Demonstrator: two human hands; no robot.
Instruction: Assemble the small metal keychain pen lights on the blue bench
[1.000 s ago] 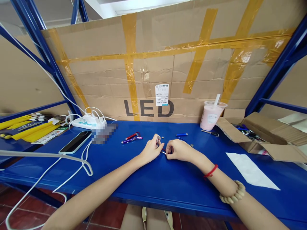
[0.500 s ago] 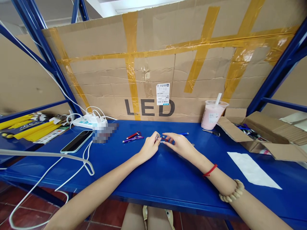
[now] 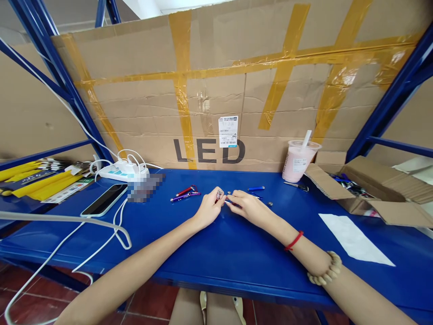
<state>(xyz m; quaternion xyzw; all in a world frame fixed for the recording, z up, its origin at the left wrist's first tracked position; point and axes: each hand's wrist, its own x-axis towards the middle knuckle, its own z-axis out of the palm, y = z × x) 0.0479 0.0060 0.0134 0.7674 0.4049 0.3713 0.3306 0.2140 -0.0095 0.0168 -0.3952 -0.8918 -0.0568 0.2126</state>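
My left hand (image 3: 209, 208) is closed round a small red penlight (image 3: 219, 194), its silvery round end pointing up past the thumb. My right hand (image 3: 248, 205) meets it from the right, fingers bent and pressed together. A thin pale rod (image 3: 229, 202) shows between the two hands; which hand grips it is unclear, and the right fingertips are partly hidden. Just behind them lies a tiny round piece (image 3: 229, 192). Left of my hands rest a purple penlight (image 3: 182, 197) and a red clip-on penlight (image 3: 185, 190). A blue tube (image 3: 256, 188) lies beyond my right hand.
A small metal piece (image 3: 269, 204) lies right of my right hand. Further right are a pink drink cup (image 3: 297, 164), a dark metal tool (image 3: 296, 185), white paper (image 3: 355, 239) and an open carton (image 3: 365, 194). A phone (image 3: 104, 200) and power strip (image 3: 118, 171) sit left.
My right hand has moved in against my left, its fingers closing from a looser, more spread pose. The red bit seen at its fingertips is now hidden. The view has shifted slightly.
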